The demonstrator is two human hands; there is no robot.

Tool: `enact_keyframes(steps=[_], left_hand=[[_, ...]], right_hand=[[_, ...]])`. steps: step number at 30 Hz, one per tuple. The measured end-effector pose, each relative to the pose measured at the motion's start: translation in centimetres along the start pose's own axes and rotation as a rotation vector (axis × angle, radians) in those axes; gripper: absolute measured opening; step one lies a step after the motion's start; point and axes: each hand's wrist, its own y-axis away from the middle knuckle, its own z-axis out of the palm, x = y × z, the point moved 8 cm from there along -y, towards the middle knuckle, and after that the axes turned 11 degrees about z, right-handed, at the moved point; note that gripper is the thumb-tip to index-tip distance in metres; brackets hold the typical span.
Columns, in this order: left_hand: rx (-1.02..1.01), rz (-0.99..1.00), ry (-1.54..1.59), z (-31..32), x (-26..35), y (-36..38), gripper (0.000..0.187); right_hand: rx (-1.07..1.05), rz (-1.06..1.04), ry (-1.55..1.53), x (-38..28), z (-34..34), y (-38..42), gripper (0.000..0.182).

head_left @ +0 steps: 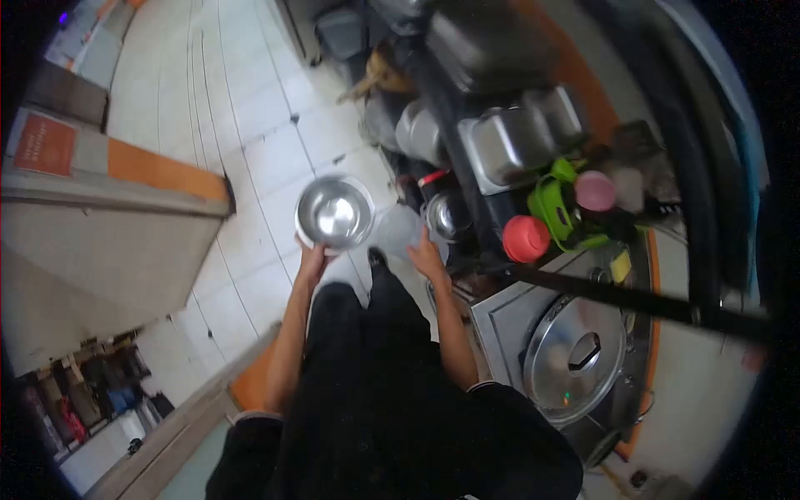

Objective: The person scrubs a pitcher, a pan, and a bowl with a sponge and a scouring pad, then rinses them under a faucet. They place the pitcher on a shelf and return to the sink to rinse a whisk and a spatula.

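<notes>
My left hand (312,262) grips the near rim of a shiny metal bowl (336,208), with its hollow side facing up. To the right of that bowl is a round, translucent whitish plastic piece (397,227), perhaps a lid or a shallow bowl. My right hand (427,257) holds this piece at its right side, fingers partly blurred. Just beyond the right hand, another metal bowl (450,215) sits on the lower part of the rack.
A dark rack at the right carries metal pans (507,150), a green plastic basket (550,204) and a red cup (526,238). A large pot lid (575,358) lies below it on a steel surface. A partition (125,242) stands left on the tiled floor (258,175).
</notes>
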Motion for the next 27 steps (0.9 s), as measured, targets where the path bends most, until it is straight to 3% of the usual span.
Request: enact_keyframes(steps=[3,5,7,10,13,14,17,20,22,27], left_hand=[[-0.092,-0.050,-0.076,2.9,0.5,-6.2,0.060],[-0.113,-0.091,0.098,5.3,0.8,-8.5,0.059],[-0.201,-0.146,0.077,7.3,-1.5,-12.2,0.060],[-0.236,-0.150,0.060,9.8,-0.6,-15.5,0.058],[-0.237,-0.170,-0.190,9.3,-4.0,-19.8,0.053],[-0.266,-0.138,-0.262,9.1,-4.0,-20.4,0.052],[-0.360,0.005,-0.456,9.6,-1.9,-23.7,0.051],[-0.372,0.147,-0.595,9.6,-0.6,-26.2,0.055],[-0.384,-0.006,-0.586,9.5,-1.5,-27.8,0.056],[-0.413,-0.238,-0.550,7.8,-5.3,-31.5,0.061]], right_hand=[[0.007,-0.059,-0.229,-3.4,0.3,-2.0,0.070],[0.106,-0.161,-0.149,-6.7,-0.2,-2.5,0.068],[0.248,-0.122,-0.101,-10.3,-2.0,-3.1,0.067],[0.311,0.107,-0.327,-11.0,-1.9,-5.7,0.065],[0.435,-0.108,0.005,-12.5,-0.5,-8.2,0.064],[0.333,0.071,-0.031,-13.0,0.2,-9.2,0.063],[0.182,0.239,0.260,-14.4,2.6,-12.4,0.056],[0.261,0.216,0.326,-14.0,4.1,-14.4,0.038],[0.274,0.179,0.344,-14.0,5.1,-15.9,0.024],[0.292,0.152,0.282,-15.0,6.8,-18.7,0.013]])
